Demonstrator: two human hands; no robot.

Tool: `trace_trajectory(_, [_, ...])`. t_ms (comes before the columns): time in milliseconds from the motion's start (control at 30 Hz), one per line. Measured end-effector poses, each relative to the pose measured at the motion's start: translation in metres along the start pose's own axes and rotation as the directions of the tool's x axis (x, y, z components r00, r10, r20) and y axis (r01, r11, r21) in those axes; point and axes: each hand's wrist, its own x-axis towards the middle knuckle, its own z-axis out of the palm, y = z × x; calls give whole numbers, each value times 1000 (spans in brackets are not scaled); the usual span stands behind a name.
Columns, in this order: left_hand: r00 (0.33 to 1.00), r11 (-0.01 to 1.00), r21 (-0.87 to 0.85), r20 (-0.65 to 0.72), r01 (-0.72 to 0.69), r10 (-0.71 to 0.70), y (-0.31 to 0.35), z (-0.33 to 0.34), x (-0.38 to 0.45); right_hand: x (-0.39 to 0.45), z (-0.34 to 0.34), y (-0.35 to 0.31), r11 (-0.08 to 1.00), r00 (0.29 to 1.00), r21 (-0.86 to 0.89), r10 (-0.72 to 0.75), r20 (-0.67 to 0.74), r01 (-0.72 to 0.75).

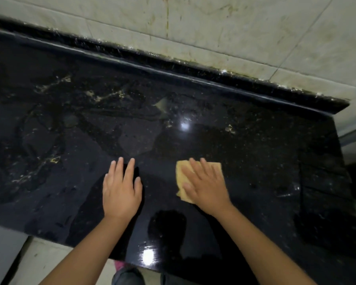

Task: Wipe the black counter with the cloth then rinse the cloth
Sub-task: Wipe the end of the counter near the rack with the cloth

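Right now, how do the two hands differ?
The right hand presses flat on the yellow cloth; the left hand lies on the bare counter. The right angles up-left, while the left points straight ahead. Both are open, palms down.

Head view — down, close over counter (255, 161)

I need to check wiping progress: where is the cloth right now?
In the head view, the cloth lies flat on the black counter, right of centre, under the right hand.

Yellow cloth (193, 177) on black counter (255, 161)
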Motion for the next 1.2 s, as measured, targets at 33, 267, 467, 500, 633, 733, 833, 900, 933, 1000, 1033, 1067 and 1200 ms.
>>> trace_trajectory(33, [1000, 1000, 2, 18, 14, -14, 2, 3, 2, -10, 1, 27, 998, 998, -26, 59, -12, -59])
trace_trajectory(267, [995, 995, 103, 95, -15, 5, 1, 20, -1, 9, -37, 164, 757, 767, 227, 639, -56, -613])
trace_trajectory(467, [995, 993, 120, 95, 5, -17, 5, 19, -3, 112, -53, 110, 805, 812, 211, 579, -72, -555])
trace_trajectory(500, [995, 993, 119, 96, 8, -20, 5, 19, -2, 125, -52, 91, 857, 866, 199, 496, -64, -475])
trace_trajectory(633, [994, 992, 124, 101, 17, -30, 6, 19, -1, 147, -45, 6, 975, 990, 175, 141, -28, -134])
trace_trajectory(733, [995, 992, 128, 101, 14, -27, 4, 19, 1, 128, -37, -25, 985, 998, 162, -66, -4, 66])
trace_trajectory(833, [995, 992, 126, 92, 19, -30, 4, 19, 1, 88, -28, -17, 972, 978, 145, -197, 66, 186])
trace_trajectory(900, [995, 992, 127, 92, 13, -25, 5, 18, 1, 53, -20, 10, 972, 974, 104, -216, 67, 208])
trace_trajectory(933, [995, 991, 130, 94, 11, -23, 5, 18, 1, 37, -18, 28, 984, 985, 62, -167, 34, 164])
trace_trajectory(1000, [995, 990, 138, 99, 15, -29, 6, 18, 0, 16, -20, 71, 1000, 1000, 14, 16, -23, -16])
trace_trajectory(1033, [994, 990, 141, 100, 16, -31, 6, 19, 1, 13, -24, 94, 993, 993, 38, 113, -11, -113])
trace_trajectory(1067, [994, 990, 143, 102, 17, -32, 6, 19, 1, 15, -26, 113, 977, 978, 60, 206, -5, -206])
trace_trajectory(1200, [993, 987, 158, 112, 12, -30, 7, 20, 0, 64, -45, 137, 837, 853, 213, 521, -29, -504])
